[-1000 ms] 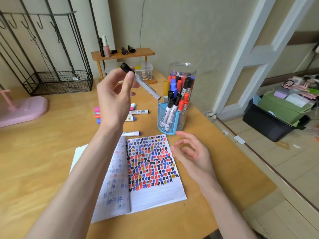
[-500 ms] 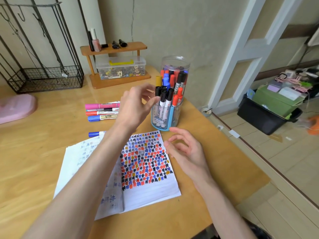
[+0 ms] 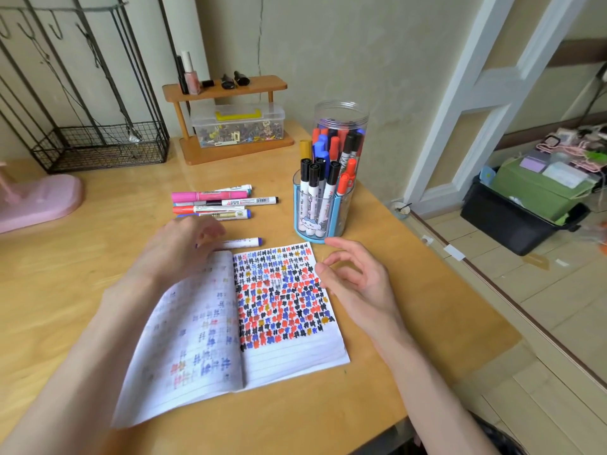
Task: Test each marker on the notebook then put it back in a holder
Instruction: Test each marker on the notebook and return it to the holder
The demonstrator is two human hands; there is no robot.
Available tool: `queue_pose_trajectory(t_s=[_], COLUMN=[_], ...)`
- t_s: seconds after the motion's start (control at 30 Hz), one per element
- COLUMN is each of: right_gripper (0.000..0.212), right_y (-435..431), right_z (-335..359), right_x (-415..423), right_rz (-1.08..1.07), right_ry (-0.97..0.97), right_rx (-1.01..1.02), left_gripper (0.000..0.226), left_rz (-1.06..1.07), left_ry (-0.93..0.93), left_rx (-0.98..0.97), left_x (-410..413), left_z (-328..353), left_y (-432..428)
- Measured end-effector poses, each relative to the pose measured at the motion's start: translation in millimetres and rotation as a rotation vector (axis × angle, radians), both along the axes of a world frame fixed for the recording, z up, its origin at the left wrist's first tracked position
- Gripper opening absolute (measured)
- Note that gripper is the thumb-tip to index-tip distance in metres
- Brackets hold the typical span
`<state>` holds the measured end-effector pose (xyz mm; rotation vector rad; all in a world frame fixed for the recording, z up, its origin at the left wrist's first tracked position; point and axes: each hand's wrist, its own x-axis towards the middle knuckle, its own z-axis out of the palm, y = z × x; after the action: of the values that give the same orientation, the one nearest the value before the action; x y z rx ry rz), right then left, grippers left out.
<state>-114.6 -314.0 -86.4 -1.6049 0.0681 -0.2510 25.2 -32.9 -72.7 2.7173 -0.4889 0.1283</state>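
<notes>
An open notebook (image 3: 282, 353) lies on the wooden table, its right page covered with red, blue and black marks. A blue holder (image 3: 323, 211) behind it holds several black and red capped markers; a clear jar (image 3: 341, 126) behind that holds more. My left hand (image 3: 179, 247) hovers blurred over the notebook's top left corner, fingers loosely bent, right by a blue-capped marker (image 3: 244, 242) lying on the table. My right hand (image 3: 356, 280) rests at the notebook's right edge, fingers relaxed and holding nothing. Several loose markers (image 3: 216, 202) lie in a row further back.
A pink object (image 3: 39, 201) sits at the left edge. A wire basket (image 3: 101, 149) and a wooden shelf (image 3: 226, 90) over a clear plastic box (image 3: 238, 126) stand along the wall. The table edge runs along the right, with a floor and a black bin (image 3: 519, 221) beyond.
The black-capped marker that my left hand held went into the blue holder. That hand then drew back left and down to the blue-capped marker beside the notebook. My right hand stayed put.
</notes>
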Motion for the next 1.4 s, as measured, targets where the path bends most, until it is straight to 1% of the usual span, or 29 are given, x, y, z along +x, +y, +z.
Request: queue_pose_trajectory(t_s=[0.07, 0.17, 0.23, 0.3, 0.4, 0.47, 0.6, 0.7, 0.77, 0.83, 0.9, 0.97, 1.0, 1.07, 1.13, 1.17, 1.2, 1.27, 1.33, 1.4], right_gripper=[0.038, 0.038, 0.037, 0.037, 0.035, 0.034, 0.032, 0.030, 0.029, 0.028, 0.028, 0.029, 0.031, 0.033, 0.029, 0.029, 0.030, 0.034, 0.034, 0.033], right_y=[0.0, 0.1, 0.8, 1.1, 1.4, 1.2, 0.8, 0.4, -0.1, -0.5, 0.3, 2.0, 3.5, 11.0, 23.2, 29.0, 33.5, 38.3, 39.8, 41.4], right_z=[0.1, 0.6, 0.9, 0.6, 0.7, 0.7, -0.1, -0.1, -0.6, -0.7, 0.1, 1.5, 2.8, 7.8, 14.3, 16.7, 17.9, 17.2, 15.4, 14.8], right_x=[-0.1, -0.7, -0.9, -0.8, -0.9, -0.8, -1.2, -1.3, -1.1, -1.2, -0.9, 0.3, 1.3, 2.7, 2.3, 1.1, -0.6, -4.1, -7.5, -10.6], right_rz=[0.001, 0.003, -0.001, -0.004, 0.004, 0.005, 0.007, 0.006, 0.005, 0.003, -0.004, -0.004, 0.008, 0.050, 0.066, 0.034, -0.017, -0.087, -0.079, -0.030], right_ry=[0.000, 0.008, 0.013, 0.015, 0.019, 0.019, 0.020, 0.023, 0.021, 0.013, 0.008, 0.000, -0.008, -0.022, -0.049, -0.065, -0.080, -0.092, -0.073, -0.056], right_rx=[-0.003, 0.004, 0.000, -0.010, -0.009, -0.011, -0.019, -0.033, -0.034, -0.036, -0.032, -0.047, -0.054, -0.019, 0.084, 0.117, 0.128, 0.130, 0.131, 0.143], left_gripper=[0.017, 0.012, 0.012, 0.012, 0.012, 0.016, 0.035, 0.027, 0.022, 0.026, 0.023, 0.008, 0.006, 0.016, 0.018, 0.017, 0.016, 0.015, 0.022, 0.031], left_rz=[0.030, 0.101, 0.122, 0.111, 0.080, 0.061, 0.026, 0.030, 0.046, 0.040, -0.006, -0.103, -0.164, -0.281, -0.348, -0.363, -0.374, -0.392, -0.399, -0.397], left_ry=[0.012, 0.077, 0.056, 0.012, -0.005, -0.002, 0.072, 0.116, 0.106, 0.037, 0.017, 0.087, 0.137, 0.248, 0.335, 0.343, 0.315, 0.169, 0.042, -0.030], left_rx=[-0.025, -0.057, -0.052, -0.054, -0.090, -0.093, -0.134, -0.135, -0.143, -0.236, -0.422, -0.591, -0.654, -0.741, -0.729, -0.696, -0.650, -0.555, -0.491, -0.386], left_x=[1.1, 1.4, 2.7, 1.6, 0.7, -0.8, -3.1, 1.4, 7.1, 11.5, 9.7, -4.2, -15.3, -44.3, -72.5, -83.2, -92.0, -103.3, -113.1, -120.1], left_z=[-3.8, -2.9, -5.3, -7.5, -7.9, -5.6, 0.4, 2.0, -1.6, -2.2, 6.8, 20.8, 27.6, 33.4, 29.7, 25.4, 20.3, 11.4, 5.9, -1.4], left_y=[13.7, 31.1, 39.5, 40.1, 36.2, 32.2, 31.8, 37.0, 40.6, 41.8, 37.7, 21.1, 7.5, -22.8, -49.2, -59.0, -65.9, -70.7, -72.0, -73.2])
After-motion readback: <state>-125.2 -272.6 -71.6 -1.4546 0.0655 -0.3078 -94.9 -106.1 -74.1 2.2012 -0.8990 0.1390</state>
